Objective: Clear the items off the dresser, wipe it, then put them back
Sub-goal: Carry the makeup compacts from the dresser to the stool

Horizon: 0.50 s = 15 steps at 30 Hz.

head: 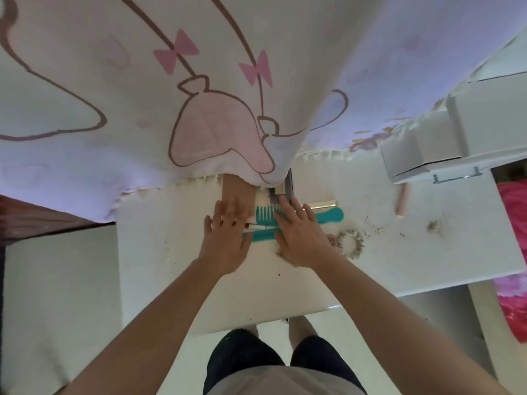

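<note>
Head view: teal combs [332,215] are seen lying mid-counter on the white counter [171,252], crossed by a thin brush [258,227]. They are partly covered by the left hand [228,240] and right hand [302,238], fingers straight, each grip wide with nothing clasped. A pale scrunchie [352,242] is set just right of them. What may be a pink stick [402,201] lies farther right. A patterned curtain [171,81] is draped over the back edge.

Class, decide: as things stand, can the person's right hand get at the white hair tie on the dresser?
Probably yes. The hair tie lies uncovered on the dresser, just right of the right hand, with nothing stacked on it or lying between them.
</note>
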Each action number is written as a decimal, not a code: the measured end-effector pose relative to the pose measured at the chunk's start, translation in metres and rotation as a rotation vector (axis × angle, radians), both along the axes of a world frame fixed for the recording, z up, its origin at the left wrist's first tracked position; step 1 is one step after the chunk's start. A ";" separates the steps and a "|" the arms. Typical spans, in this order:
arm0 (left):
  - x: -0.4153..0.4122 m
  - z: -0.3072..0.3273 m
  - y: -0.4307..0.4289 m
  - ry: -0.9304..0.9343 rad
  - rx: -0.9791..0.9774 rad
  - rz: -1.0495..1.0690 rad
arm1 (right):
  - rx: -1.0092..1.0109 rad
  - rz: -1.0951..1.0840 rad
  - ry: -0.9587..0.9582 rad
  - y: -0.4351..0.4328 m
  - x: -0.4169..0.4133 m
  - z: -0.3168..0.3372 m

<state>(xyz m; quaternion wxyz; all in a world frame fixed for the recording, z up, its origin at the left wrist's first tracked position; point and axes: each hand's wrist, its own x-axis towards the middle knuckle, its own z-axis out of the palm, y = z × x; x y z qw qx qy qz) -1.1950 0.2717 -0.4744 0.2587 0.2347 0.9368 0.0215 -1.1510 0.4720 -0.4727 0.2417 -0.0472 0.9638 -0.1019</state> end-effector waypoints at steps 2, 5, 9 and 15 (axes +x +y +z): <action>0.002 -0.001 -0.008 -0.010 0.016 0.024 | -0.026 -0.033 0.023 -0.001 0.005 -0.001; 0.005 0.004 -0.019 0.009 0.086 0.060 | -0.093 -0.129 0.118 -0.004 0.002 0.004; -0.006 0.003 -0.018 0.111 0.189 0.157 | -0.005 -0.222 0.167 -0.008 -0.014 0.000; -0.019 -0.016 0.007 0.113 0.140 0.209 | 0.156 -0.393 0.182 -0.027 -0.033 -0.017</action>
